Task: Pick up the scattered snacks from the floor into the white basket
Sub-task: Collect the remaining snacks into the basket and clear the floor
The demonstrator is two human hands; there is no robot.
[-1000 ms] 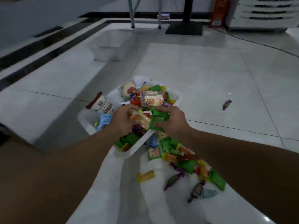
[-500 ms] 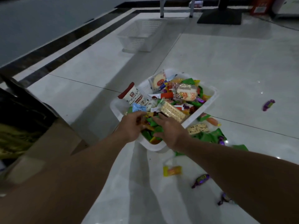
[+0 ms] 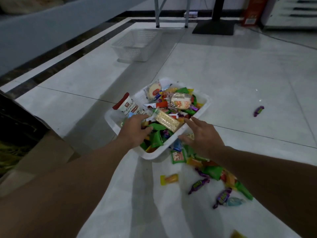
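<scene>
My right forearm covers part of the snack pile on the floor (image 3: 240, 74), so I can't count what lies under it. A yellow wrapper (image 3: 237, 235) is cut off by the bottom edge. The dark shapes at the far left are too dim to make out, and print on most wrappers is blurred.

The basket (image 3: 205, 107) is white plastic and sits on the floor at centre, turned corner-on to me. It is heaped with snacks: a cracker pack (image 3: 169, 121) lies on top near the front, a round rice cake (image 3: 181, 103) is behind it, and a red-topped packet (image 3: 126, 104) leans on the left wall. Green and orange wrappers fill the gaps.

My left hand (image 3: 135, 130) lies over the near-left part of the heap, fingers loose and spread on the wrappers; I see no grip, though what is under the palm is hidden. My right hand (image 3: 202, 136) is above the near-right rim, fingers straight and splayed, holding nothing.

Loose on the floor just beside the basket are a green packet (image 3: 178, 156), an orange candy (image 3: 169, 179), two purple candies (image 3: 199, 185) (image 3: 222, 197) and a blue candy (image 3: 235, 201). One more purple sweet (image 3: 258, 111) lies well apart to the right. A second basket (image 3: 137, 47) stands farther back
</scene>
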